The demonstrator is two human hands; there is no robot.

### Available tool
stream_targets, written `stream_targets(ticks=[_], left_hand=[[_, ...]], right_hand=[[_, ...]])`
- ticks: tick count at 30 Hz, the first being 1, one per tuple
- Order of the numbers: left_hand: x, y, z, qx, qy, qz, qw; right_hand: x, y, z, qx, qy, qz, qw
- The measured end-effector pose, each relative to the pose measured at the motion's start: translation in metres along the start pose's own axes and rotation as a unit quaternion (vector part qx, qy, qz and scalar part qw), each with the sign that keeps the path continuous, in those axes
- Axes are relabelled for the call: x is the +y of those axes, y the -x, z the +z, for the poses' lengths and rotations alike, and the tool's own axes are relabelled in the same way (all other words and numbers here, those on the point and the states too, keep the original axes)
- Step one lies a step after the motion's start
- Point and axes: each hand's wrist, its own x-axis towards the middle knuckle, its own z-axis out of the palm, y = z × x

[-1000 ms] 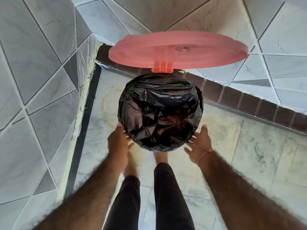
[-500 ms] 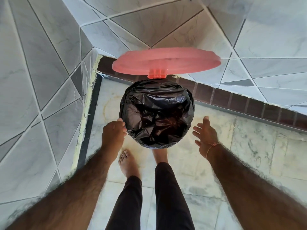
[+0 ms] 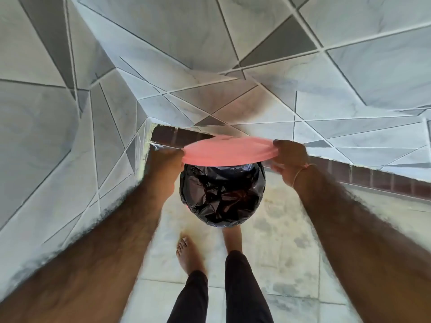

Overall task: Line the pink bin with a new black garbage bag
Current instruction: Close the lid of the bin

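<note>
Black garbage bag (image 3: pixel 221 194) lines your bin on the floor (image 3: pixel 291 241), in the tiled corner. Your left hand (image 3: pixel 166 166) and right hand (image 3: pixel 291 157) each grip an edge of the pink lid (image 3: pixel 227 153), fingers closed, above the opening.

The pink bin's own body cannot be seen: the black garbage bag (image 3: pixel 221 194) covers its mouth and rim, and only a sliver of pink shows at the bag's left edge. The pink lid (image 3: pixel 229 153) hides the far part of the bag's opening and the hinge. The left hand (image 3: pixel 166 163) is smeared by motion, its fingers lost behind the lid's edge, so its grip cannot be told. The right hand (image 3: pixel 290 157) shows fingers (image 3: pixel 278 143) curled over the rim, the rest beneath it. The right foot is partly behind the bag. Both forearms and the dark trouser legs (image 3: pixel 235 290) run off the bottom edge.
</note>
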Motion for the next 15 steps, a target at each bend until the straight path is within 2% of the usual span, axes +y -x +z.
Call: stream_targets(ticks=[4,9,12,13,15], left_hand=[[-0.036,0.003,-0.002,0.013,-0.053,0.006,0.998],[-0.085,0.003,0.007,0.002,-0.192,0.02,0.981],[-0.108,0.006,0.014,-0.003,-0.234,0.061,0.97],[-0.116,0.007,0.016,-0.013,-0.249,0.06,0.967],[-0.13,0.006,0.021,-0.035,-0.288,0.078,0.954]], right_hand=[[0.034,0.004,0.007,0.06,0.104,-0.011,0.993],[0.087,0.003,0.02,0.101,0.133,0.06,0.984],[0.117,-0.001,0.028,0.091,0.171,0.056,0.979],[0.13,-0.001,0.032,0.066,0.192,0.07,0.977],[0.149,-0.001,0.035,0.024,0.263,0.036,0.964]])
